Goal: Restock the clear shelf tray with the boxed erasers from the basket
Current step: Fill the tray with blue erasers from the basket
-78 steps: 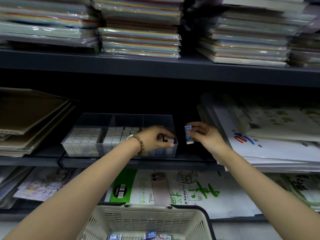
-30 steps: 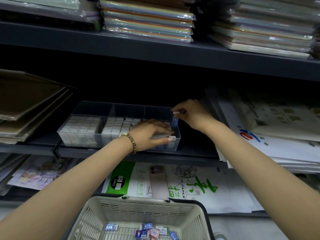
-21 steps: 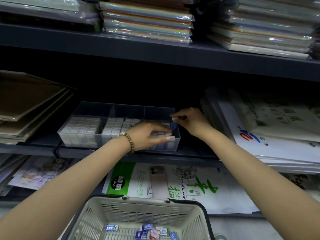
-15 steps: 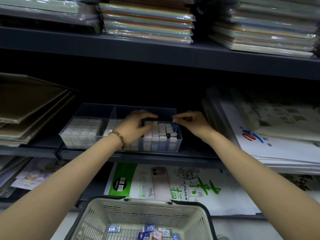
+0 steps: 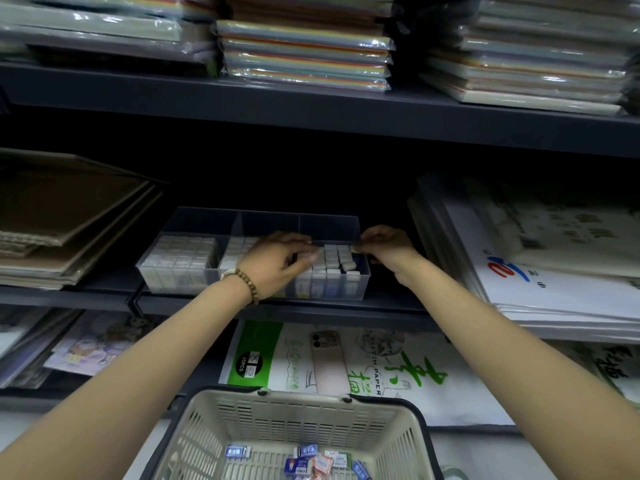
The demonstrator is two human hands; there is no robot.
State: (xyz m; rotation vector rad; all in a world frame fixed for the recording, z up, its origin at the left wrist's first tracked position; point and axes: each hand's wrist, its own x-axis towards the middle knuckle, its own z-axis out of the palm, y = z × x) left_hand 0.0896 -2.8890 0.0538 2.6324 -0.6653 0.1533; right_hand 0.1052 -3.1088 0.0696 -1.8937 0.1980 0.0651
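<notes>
While left hand (image 5: 273, 261) and right hand (image 5: 388, 251) are at boxed erasers (image 5: 333, 260) in the clear tray (image 5: 325, 221), I cannot tell their grip.

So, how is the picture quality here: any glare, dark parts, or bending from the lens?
Head view: glare streaks on the wrapped paper stacks; the recess behind the tray is nearly black; the wide lens bows the shelf edges; basket erasers look soft.
</notes>
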